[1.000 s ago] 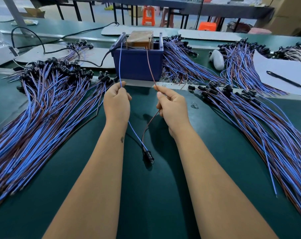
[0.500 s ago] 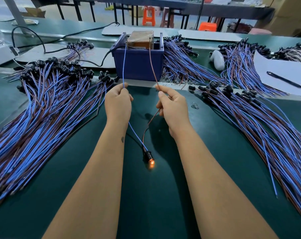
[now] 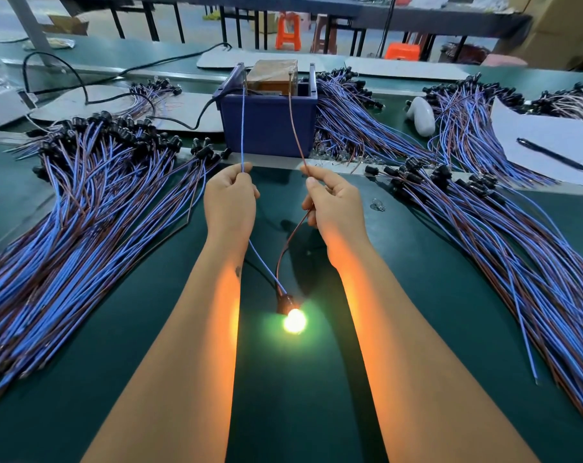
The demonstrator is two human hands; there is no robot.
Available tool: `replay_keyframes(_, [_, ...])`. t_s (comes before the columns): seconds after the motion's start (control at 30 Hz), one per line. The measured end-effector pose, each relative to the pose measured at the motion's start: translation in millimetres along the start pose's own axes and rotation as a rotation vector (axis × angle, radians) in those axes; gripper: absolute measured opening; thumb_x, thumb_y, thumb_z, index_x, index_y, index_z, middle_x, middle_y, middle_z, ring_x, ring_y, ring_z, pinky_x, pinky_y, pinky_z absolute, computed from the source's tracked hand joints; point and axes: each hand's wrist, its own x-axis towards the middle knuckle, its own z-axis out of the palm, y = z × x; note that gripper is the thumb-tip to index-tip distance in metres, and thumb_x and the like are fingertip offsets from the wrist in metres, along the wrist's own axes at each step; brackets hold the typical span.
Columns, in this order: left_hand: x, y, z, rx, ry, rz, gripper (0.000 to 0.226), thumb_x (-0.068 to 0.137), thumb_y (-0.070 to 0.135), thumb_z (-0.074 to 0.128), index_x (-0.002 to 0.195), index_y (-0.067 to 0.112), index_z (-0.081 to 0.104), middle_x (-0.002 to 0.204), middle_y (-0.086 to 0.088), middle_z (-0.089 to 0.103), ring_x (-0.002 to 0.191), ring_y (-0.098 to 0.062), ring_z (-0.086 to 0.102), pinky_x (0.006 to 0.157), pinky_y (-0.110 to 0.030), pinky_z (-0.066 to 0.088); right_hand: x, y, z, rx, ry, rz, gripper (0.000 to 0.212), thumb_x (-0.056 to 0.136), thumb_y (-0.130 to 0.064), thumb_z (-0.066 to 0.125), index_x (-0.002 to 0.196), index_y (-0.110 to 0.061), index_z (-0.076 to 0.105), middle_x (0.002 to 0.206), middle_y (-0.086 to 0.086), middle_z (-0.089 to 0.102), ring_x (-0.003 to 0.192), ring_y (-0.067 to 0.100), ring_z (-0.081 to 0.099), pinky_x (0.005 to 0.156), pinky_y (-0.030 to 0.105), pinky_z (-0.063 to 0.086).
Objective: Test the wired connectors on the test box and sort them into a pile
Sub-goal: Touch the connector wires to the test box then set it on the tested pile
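Fingers of the left hand [image 3: 230,198] pinch the blue wire [image 3: 243,128]; those of the right hand [image 3: 333,202] pinch the brown wire [image 3: 295,128]. Both wires run toward 12 o'clock to the test box [image 3: 270,125]. The connector [image 3: 285,304] lies at 6 o'clock on the tabletop [image 3: 300,396], its bulb [image 3: 295,321] glowing.

So the test box [image 3: 268,120] sits at the back middle of the tabletop [image 3: 317,412], with wire piles on both sides: one pile [image 3: 83,222] to the left, another [image 3: 517,255] to the right. The lit connector [image 3: 288,304] lies near the front, between the forearms. A pen [image 3: 551,154] rests on paper [image 3: 544,145] at far right.
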Motion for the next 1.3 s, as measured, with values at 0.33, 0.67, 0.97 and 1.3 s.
replay_keyframes(0.33, [-1,1,-1,0.023,-0.02,-0.005,0.029,0.093,0.01,0.043,0.103,0.022,0.067,0.051,0.013,0.059,0.043,-0.005,0.04,0.044,-0.016,0.036,1,3,0,-0.015,-0.005,-0.028,0.028,0.1,-0.014,0.049,0.121,-0.02,0.067,0.064,-0.001,0.052,0.051,0.0,0.047,0.05,0.017,0.042])
replay_keyframes(0.67, [-13,8,4,-0.101,-0.357,0.009,0.018,0.095,0.023,0.061,0.089,0.019,0.078,0.077,0.001,0.069,0.07,-0.013,0.057,0.066,-0.026,0.045,-9,-4,9,-0.002,-0.147,-0.155,0.011,0.094,-0.002,0.06,0.09,-0.013,0.058,0.063,0.003,0.059,0.05,0.001,0.052,0.049,0.015,0.039])
replay_keyframes(0.97, [-8,13,1,-0.48,-0.302,-0.139,0.017,0.098,0.015,0.057,0.081,0.015,0.06,0.051,0.006,0.049,0.043,-0.007,0.042,0.044,-0.016,0.038,-9,-4,4,-0.098,-0.239,-0.126,0.029,0.09,0.004,0.059,0.109,-0.018,0.065,0.072,0.001,0.062,0.055,0.006,0.049,0.056,0.019,0.044])
replay_keyframes(1.3, [-11,11,-5,-0.286,-0.255,-0.022,0.014,0.09,0.009,0.069,0.078,0.017,0.069,0.06,0.006,0.067,0.056,-0.005,0.059,0.062,-0.017,0.049,-1,-5,-8,0.131,-0.091,-0.095,0.03,0.107,-0.026,0.036,0.101,-0.025,0.066,0.099,-0.002,0.065,0.082,0.009,0.058,0.069,0.022,0.046])
